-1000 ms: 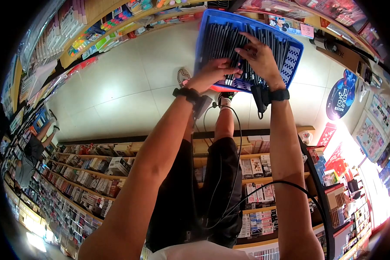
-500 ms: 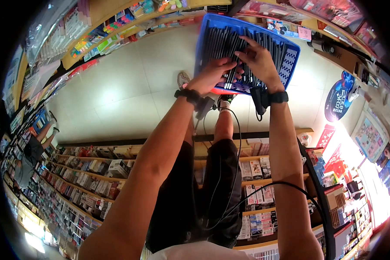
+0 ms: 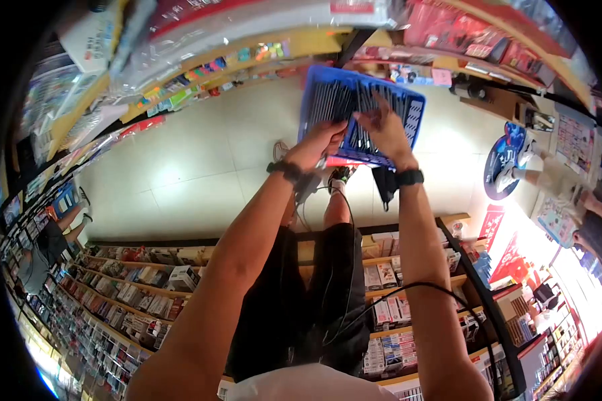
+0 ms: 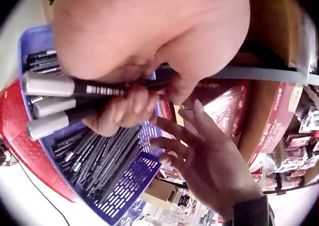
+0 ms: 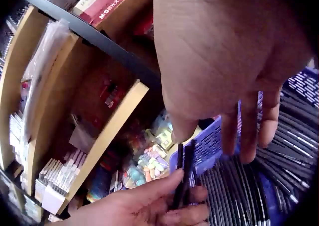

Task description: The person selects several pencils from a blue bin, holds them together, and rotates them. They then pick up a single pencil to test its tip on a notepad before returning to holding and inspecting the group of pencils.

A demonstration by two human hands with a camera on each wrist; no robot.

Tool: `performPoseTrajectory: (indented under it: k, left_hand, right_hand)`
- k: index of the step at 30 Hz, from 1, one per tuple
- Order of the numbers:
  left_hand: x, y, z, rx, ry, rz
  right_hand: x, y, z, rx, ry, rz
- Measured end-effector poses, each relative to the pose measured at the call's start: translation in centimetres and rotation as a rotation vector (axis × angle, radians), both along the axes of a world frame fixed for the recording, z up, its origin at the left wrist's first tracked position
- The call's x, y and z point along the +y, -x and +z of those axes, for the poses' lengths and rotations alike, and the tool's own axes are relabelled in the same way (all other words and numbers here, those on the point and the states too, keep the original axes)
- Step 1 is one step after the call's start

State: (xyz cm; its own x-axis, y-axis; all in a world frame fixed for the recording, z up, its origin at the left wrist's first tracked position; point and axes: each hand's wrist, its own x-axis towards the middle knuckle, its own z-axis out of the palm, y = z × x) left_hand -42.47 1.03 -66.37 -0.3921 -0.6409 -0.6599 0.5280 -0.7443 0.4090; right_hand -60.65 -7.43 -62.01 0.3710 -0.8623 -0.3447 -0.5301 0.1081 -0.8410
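Through the head camera I look down on a blue basket (image 3: 416,119) of moulded plastic, roughly rectangular, its wall pierced by rows of short slots. Inside it the loose pens (image 3: 328,100), slim, straight black cylinders, many with pale ends, lie packed nearly parallel in banks. At the wearer's left hand (image 4: 149,34) I see fingers curled round a small bunch, the gripped pens (image 4: 50,84): at least three smooth black barrels, their blunt, pale grey ends projecting past the fist, one bearing a band of fine white print. The bunch is above the basket, clear of the pens lying there. The right hand (image 5: 229,61) is released, its fingers extended and slightly spread over the basket; whether its thumb meets the dark ends of the bunch I cannot tell. A red, finely perforated plastic surface (image 4: 25,136) shows beneath the basket's edge. Dark bands circle both wrists. I note pale, glossy floor tiles (image 3: 194,144) with thin straight joints, a wooden shelf (image 5: 112,139) with a light, flat-cut edge, and, beyond it, small rounded pastel pieces (image 5: 149,161) in clear, wrinkled wrapping.
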Motion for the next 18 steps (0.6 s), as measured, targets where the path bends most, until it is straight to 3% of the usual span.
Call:
performPoseTrajectory:
  k: [2, 3, 4, 5, 6, 8, 9, 10, 11, 13, 15, 16, 17, 18]
  left_hand:
    - [1.2, -0.5, 3.8, -0.499, 0.028, -0.049]
    - [2.1, -1.6, 7.9, -0.653, -0.087, 0.035]
    - [3.7, -3.6, 5.8, -0.893, 0.104, -0.201]
    - [5.4, -4.9, 5.1, -0.906, 0.130, -0.131]
    - [6.4, -7.0, 6.6, -1.003, 0.245, -0.245]
    - [7.8, -9.8, 11.9, -1.112, 0.317, -0.286]
    - [9.2, -12.1, 12.0, -1.154, 0.351, -0.327]
    - [11.4, -14.3, 10.4, -1.219, 0.373, -0.314]
    - [12.2, -15.7, 12.7, -1.333, 0.316, -0.388]
    - [14.6, -18.5, 14.8, -1.373, 0.259, -0.335]
    - [16.4, -20.5, 16.1, -1.440, 0.298, -0.264]
    - [16.9, -20.9, 17.5, -1.420, 0.268, -0.202]
    - [17.1, -20.8, 19.3, -1.402, 0.260, -0.136]
    - [17.1, -20.6, 21.1, -1.383, 0.253, -0.074]
  right_hand:
    - [2.0, 1.5, 2.0, 0.103, -0.026, 0.025]
    - [4.9, 4.0, 2.3, 0.196, 0.005, 0.111]
    - [6.3, 5.2, 4.4, 0.088, -0.149, 0.125]
    - [8.8, 7.9, 1.3, 0.175, 0.212, 0.187]
    - [9.2, 7.7, 7.1, 0.321, -0.207, 0.162]
    - [13.0, 12.4, 6.6, 0.363, -0.058, 0.185]
    - [14.5, 14.5, 7.4, 0.379, -0.139, 0.158]
    - [16.2, 17.2, 7.0, 0.380, -0.071, 0.176]
    - [18.2, 20.3, 5.7, 0.431, 0.046, 0.205]
    - [19.4, 22.4, 8.8, 0.424, -0.330, 0.056]
    - [20.6, 24.0, 10.6, 0.587, -0.143, 0.091]
    - [21.9, 28.2, 7.8, 0.421, -0.016, 0.236]
    - [21.4, 26.5, 10.8, 0.509, -0.312, 0.004]
    - [21.4, 27.1, 10.5, 0.447, -0.372, -0.095]
